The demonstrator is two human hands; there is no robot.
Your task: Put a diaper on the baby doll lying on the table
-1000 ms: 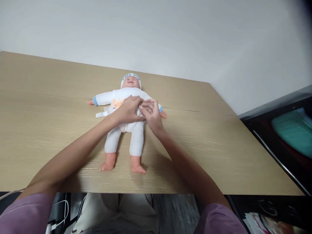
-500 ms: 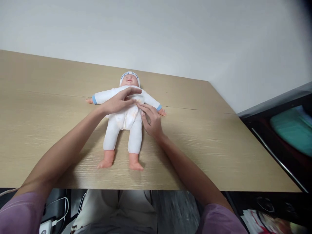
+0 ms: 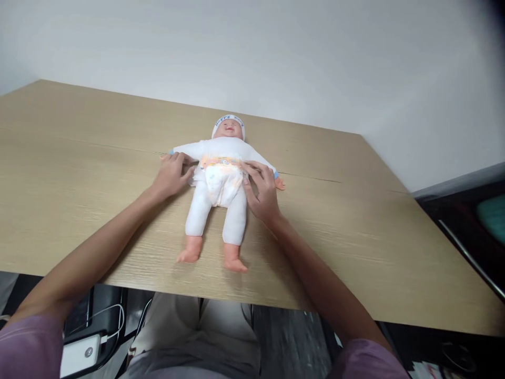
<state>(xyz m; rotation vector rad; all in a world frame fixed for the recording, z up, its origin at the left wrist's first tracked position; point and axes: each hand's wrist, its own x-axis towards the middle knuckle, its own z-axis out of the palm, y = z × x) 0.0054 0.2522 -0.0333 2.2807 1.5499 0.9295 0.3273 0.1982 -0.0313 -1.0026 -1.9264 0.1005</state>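
A baby doll in a white outfit with blue cuffs lies on its back, feet toward me, a white lettered cap on its head. Around its hips is a white diaper with an orange patterned waistband. My left hand has its fingers curled in on the diaper's left side, where a whitish flap shows. On the opposite side, my right hand pinches the diaper's edge at the waist between fingers and thumb. The fingertips of both hands are partly hidden against the diaper.
The doll lies on a light wooden table with a thin seam across it. A white wall stands behind. A dark screen-like object is at the right. Below the front edge, a white power bank with a cable rests on a black chair.
My left hand has moved from over the doll's belly out to the diaper's left side, uncovering the waistband. My right hand remains at the right side. The view has shifted slightly.
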